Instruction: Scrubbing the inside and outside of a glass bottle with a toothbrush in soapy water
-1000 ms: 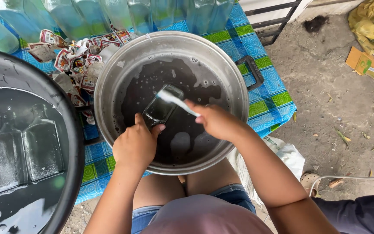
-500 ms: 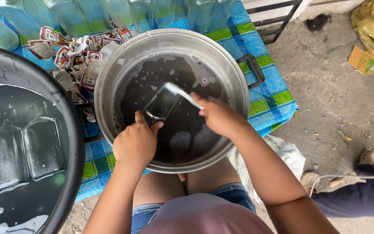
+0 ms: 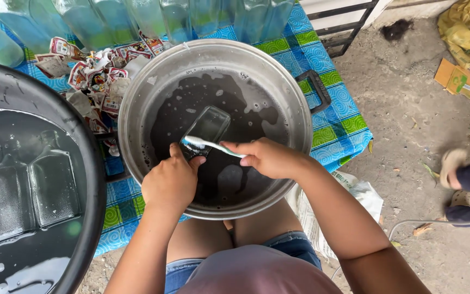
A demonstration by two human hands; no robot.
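Your left hand (image 3: 171, 182) is wrapped around the lower end of a flat clear glass bottle (image 3: 206, 129), fingers clamped on it, holding it tilted over the dark soapy water inside the big round metal pot (image 3: 295, 109). Your right hand (image 3: 267, 158) is closed on the handle of a pale teal toothbrush (image 3: 213, 146), with the bristle head resting on the bottle right by your left thumb. The pot sits on a blue and green checked cloth (image 3: 333, 103). To your left, a black round basin (image 3: 91, 179) holds two more clear flat bottles (image 3: 31, 193) lying side by side under water. A heap of peeled paper labels (image 3: 91, 81) lies between basin and pot.
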